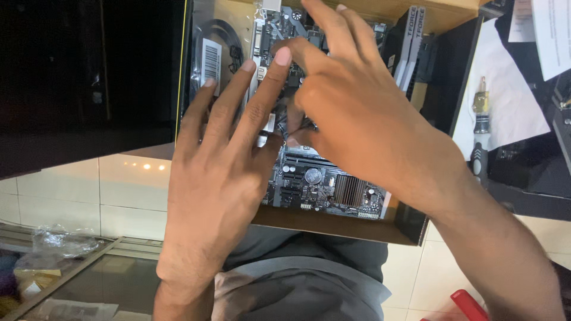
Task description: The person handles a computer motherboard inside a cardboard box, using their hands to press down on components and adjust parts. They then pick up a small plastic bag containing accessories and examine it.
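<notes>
The motherboard is being covered by the left hand, fingers spread wide; above it, the right hand is pinching something unclear.

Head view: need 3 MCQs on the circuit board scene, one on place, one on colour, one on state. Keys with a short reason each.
1. Where does the circuit board lie?
A. in an open cardboard box
B. on the floor tiles
C. on the glass table

2. What colour is the handle at the bottom right edge?
A. green
B. red
C. white

3. What are the two hands doing?
A. resting apart on the lap
B. both over the board, fingertips meeting near its middle
C. each holding a screwdriver

Answers:
1 A: brown walls of the cardboard box frame the board.
2 B: the red handle shows by the right forearm.
3 B: left hand and right hand overlap above the board; what they pinch is hidden.
</notes>
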